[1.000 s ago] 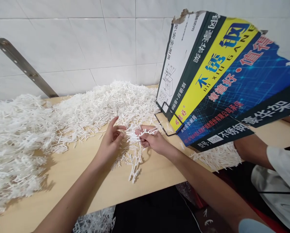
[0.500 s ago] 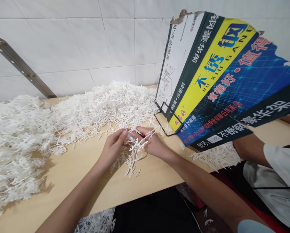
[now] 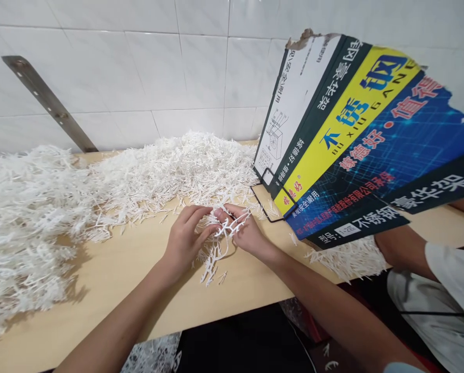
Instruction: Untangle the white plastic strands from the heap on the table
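Above the table's near side, my right hand (image 3: pixel 248 233) is closed on a branched white plastic piece (image 3: pixel 232 226), whose thin prongs stick out past the fingers. My left hand (image 3: pixel 183 238) is just left of it, thumb and forefinger apart, tips close to the prongs. Its other fingers are mostly hidden. Under both hands lies a small heap of white plastic bits (image 3: pixel 211 259). Behind them a long pile of similar thin white pieces (image 3: pixel 188 166) runs along the wall.
A taller tangle of white branched pieces (image 3: pixel 25 223) covers the table's left end. On the right a printed cardboard sheet (image 3: pixel 344 140) stands in a black wire holder (image 3: pixel 268 207). Beyond it are another person's arm (image 3: pixel 405 251) and more white bits (image 3: pixel 348 258). A metal bracket (image 3: pixel 53 106) is fixed to the tiled wall.
My left thumb and forefinger have moved apart from their pinch. My right hand still holds the branched piece, now turned a little. The whole view has shifted slightly.
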### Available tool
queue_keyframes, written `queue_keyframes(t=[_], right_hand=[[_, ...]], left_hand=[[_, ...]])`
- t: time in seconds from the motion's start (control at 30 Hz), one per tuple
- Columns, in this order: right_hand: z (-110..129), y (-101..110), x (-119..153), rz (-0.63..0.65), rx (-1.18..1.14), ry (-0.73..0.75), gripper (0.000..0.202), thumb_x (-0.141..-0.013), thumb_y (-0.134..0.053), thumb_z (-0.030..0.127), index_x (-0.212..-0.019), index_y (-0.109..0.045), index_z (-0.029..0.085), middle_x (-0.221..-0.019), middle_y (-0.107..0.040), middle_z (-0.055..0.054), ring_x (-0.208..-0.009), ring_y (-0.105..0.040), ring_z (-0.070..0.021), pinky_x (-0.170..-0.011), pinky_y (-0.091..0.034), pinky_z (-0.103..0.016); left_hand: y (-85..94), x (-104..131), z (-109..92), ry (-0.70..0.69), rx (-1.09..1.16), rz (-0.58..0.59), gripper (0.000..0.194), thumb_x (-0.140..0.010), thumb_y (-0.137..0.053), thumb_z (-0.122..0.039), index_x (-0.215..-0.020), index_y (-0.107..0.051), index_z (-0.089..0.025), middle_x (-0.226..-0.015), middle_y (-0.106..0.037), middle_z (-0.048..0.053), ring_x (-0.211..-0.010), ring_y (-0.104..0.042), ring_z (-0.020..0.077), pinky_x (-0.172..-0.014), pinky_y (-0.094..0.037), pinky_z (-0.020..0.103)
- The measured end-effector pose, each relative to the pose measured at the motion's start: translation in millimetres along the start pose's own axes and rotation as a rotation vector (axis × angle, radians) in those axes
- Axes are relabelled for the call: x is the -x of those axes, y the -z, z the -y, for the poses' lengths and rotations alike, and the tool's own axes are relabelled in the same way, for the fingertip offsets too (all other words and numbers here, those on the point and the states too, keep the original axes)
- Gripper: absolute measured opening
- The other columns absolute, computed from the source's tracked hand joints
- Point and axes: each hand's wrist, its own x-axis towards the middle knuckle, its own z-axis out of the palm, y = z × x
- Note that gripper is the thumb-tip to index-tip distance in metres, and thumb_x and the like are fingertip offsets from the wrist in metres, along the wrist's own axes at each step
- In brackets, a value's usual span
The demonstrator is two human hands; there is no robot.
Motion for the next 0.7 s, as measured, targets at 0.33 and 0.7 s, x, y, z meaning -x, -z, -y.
queue_keyframes(t=[0.33, 0.7], right_hand=[[-10.6, 8.5, -2.2, 0.029, 0.352, 0.169, 0.034, -0.098, -0.055, 0.035, -0.069, -0.046, 0.02, -0.065, -0.049, 0.002, -0.063, -0.045, -0.0129, -0.064, -0.031, -0.028], [-21.0, 29.8, -16.0, -0.383, 0.13, 0.081, 0.037, -0.091, -0.062, 0.047, -0.066, -0.049, 0.022, -0.062, -0.046, 0.001, -0.063, -0.04, -0.015, -0.057, -0.032, -0.028]], left_hand=[[6.9, -2.3, -1.7, 0.089, 0.042, 0.188, 0.022, -0.101, -0.056, -0.031, -0.09, -0.071, -0.019, -0.077, -0.064, 0.003, -0.069, -0.056, 0.0158, -0.064, -0.04, 0.028], [27.2, -4.0, -19.3, 0.11, 0.581, 0.284, 0.032, -0.095, -0.064, -0.036, -0.068, -0.068, -0.02, -0.067, -0.063, 0.005, -0.064, -0.055, 0.0181, -0.062, -0.039, 0.033]])
